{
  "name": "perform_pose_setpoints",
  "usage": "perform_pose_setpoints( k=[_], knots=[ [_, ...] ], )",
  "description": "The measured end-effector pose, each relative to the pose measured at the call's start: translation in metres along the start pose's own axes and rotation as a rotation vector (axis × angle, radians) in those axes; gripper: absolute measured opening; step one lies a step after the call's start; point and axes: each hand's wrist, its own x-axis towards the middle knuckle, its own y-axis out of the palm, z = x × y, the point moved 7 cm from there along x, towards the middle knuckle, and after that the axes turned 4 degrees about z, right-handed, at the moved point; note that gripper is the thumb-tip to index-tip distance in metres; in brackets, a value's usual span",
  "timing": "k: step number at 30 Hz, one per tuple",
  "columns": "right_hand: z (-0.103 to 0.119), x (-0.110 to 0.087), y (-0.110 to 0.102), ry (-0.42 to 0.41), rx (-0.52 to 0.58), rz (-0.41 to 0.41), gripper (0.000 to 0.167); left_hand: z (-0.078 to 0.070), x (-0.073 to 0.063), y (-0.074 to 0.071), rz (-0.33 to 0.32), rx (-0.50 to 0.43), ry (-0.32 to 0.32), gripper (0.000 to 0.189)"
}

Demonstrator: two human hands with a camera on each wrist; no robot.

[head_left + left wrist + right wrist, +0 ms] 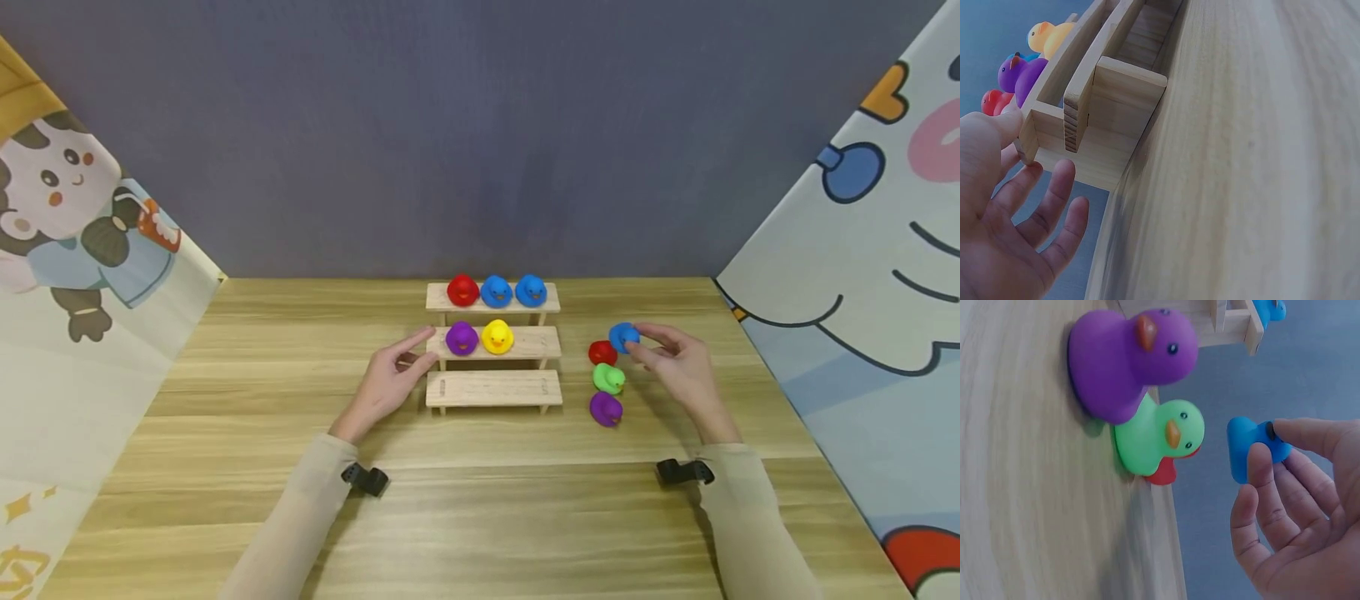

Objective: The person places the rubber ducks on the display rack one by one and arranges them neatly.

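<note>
My right hand pinches a blue rubber duck between thumb and fingers, raised off the table. Just beside it, a red duck, a green duck and a purple duck form a column on the table. At the left end of a three-step wooden stand, my left hand holds the middle step by its end, thumb at the front corner; its other fingers spread loosely below. That step carries a purple duck and a yellow duck.
On the top step sit a red duck and two blue ducks, one in the middle and one at the right. A dark grey panel rises behind the wooden table. Cartoon-printed panels flank both sides.
</note>
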Motion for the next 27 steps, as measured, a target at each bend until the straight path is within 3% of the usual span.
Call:
perform_pose_setpoints(
  k=[17,27],
  knots=[
    [0.029,-0.007,0.028,-0.111,-0.025,0.078,0.045,0.001,0.002,0.001,-0.005,-0.015,0.011,0.051],
    [0.047,-0.006,0.043,-0.161,0.046,0.12,0.039,0.002,0.002,0.001,-0.002,-0.015,0.008,0.051]
  ],
)
